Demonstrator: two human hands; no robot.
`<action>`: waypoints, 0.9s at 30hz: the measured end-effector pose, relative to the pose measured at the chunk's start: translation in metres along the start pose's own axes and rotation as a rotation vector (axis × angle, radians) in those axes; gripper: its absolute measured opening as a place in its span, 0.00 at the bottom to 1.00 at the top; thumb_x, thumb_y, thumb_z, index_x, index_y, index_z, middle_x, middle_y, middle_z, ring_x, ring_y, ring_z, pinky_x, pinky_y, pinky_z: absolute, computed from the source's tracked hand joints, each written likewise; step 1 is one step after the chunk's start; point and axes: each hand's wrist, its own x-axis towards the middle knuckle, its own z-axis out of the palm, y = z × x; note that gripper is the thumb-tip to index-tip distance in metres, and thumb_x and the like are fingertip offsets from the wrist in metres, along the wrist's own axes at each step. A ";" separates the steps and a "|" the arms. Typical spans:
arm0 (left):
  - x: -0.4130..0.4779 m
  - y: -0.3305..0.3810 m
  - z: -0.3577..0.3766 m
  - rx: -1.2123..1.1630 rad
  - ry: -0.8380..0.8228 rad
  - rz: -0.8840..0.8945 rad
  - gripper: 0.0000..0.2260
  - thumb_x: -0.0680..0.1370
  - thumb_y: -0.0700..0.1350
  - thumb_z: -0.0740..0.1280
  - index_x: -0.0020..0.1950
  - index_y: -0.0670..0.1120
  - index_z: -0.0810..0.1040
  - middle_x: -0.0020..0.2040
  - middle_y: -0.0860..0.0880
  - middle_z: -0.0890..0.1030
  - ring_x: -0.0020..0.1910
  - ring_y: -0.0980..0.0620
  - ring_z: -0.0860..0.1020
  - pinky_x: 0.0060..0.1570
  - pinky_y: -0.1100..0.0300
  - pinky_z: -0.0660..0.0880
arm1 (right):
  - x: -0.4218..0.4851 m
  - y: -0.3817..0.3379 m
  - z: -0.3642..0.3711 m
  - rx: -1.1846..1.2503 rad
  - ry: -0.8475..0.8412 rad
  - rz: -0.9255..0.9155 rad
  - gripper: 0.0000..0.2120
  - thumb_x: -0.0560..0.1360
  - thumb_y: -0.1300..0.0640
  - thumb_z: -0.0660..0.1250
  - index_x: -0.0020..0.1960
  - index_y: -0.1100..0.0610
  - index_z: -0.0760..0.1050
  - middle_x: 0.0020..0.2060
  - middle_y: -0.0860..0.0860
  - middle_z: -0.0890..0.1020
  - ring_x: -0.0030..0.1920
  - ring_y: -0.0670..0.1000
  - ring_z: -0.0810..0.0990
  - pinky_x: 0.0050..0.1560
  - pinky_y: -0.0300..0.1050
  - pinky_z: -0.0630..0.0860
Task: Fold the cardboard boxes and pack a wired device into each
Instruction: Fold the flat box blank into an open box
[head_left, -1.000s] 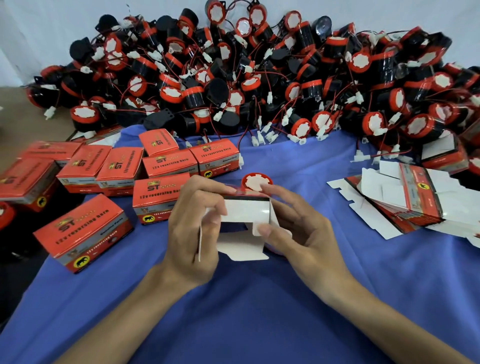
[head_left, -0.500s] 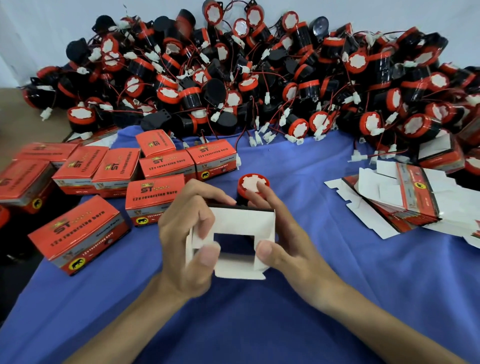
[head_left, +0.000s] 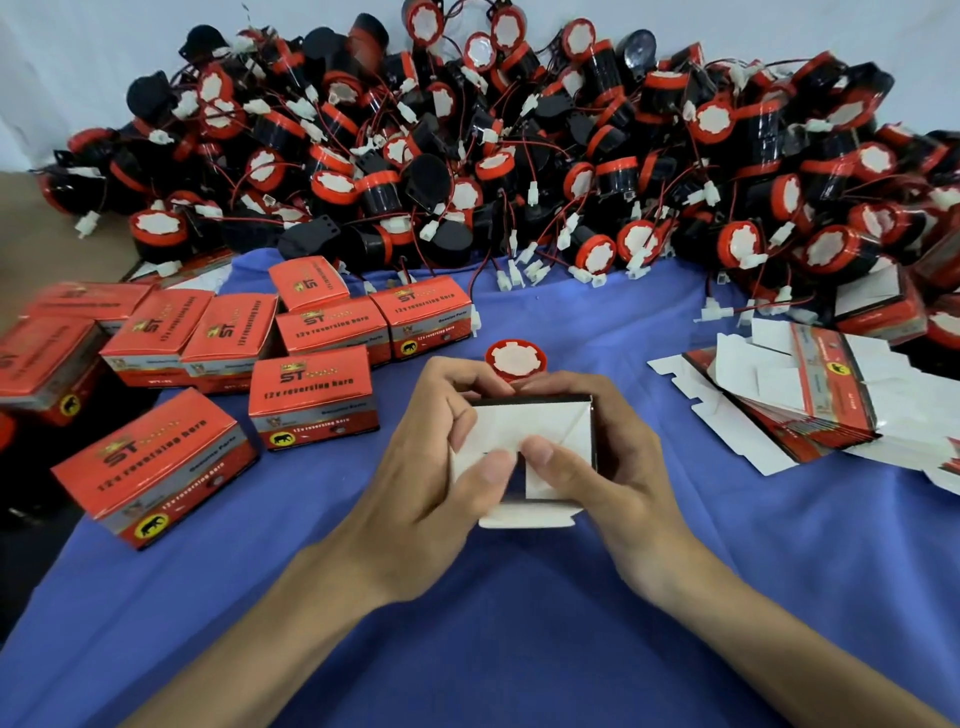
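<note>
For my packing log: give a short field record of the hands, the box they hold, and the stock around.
left hand: holds the box, thumb on a flap
right hand: holds the box, thumb on a flap
box: flaps partly folded, white side showing
closed boxes: at left
flat boxes: stacked at right
devices: heaped at the back

Matt blue cloth (head_left: 519, 649) was spread beneath glossy red cardboard boxes (head_left: 311, 384); the half-folded cardboard box (head_left: 545, 421) was left matt white inside. The round black-and-red horns (head_left: 379, 192) were moulded in shiny plastic.
</note>
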 end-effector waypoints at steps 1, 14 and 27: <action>-0.001 -0.002 0.001 -0.033 -0.011 -0.019 0.11 0.76 0.53 0.58 0.57 0.53 0.69 0.50 0.57 0.71 0.45 0.54 0.71 0.46 0.63 0.71 | 0.000 0.001 0.000 -0.019 -0.006 -0.008 0.13 0.70 0.51 0.69 0.54 0.49 0.76 0.50 0.50 0.81 0.50 0.49 0.80 0.49 0.39 0.76; 0.002 -0.007 0.001 -0.352 -0.156 -0.254 0.42 0.66 0.75 0.64 0.69 0.46 0.62 0.69 0.52 0.67 0.67 0.65 0.68 0.61 0.68 0.68 | -0.001 0.001 0.002 -0.017 0.161 -0.126 0.11 0.73 0.53 0.66 0.54 0.55 0.76 0.49 0.50 0.83 0.51 0.49 0.81 0.49 0.38 0.76; -0.004 -0.011 -0.002 -0.341 -0.315 -0.202 0.34 0.76 0.71 0.55 0.71 0.48 0.59 0.70 0.61 0.66 0.72 0.60 0.63 0.66 0.70 0.61 | -0.001 -0.002 -0.001 0.009 -0.028 -0.226 0.13 0.77 0.57 0.52 0.58 0.60 0.69 0.54 0.43 0.79 0.58 0.49 0.77 0.57 0.40 0.72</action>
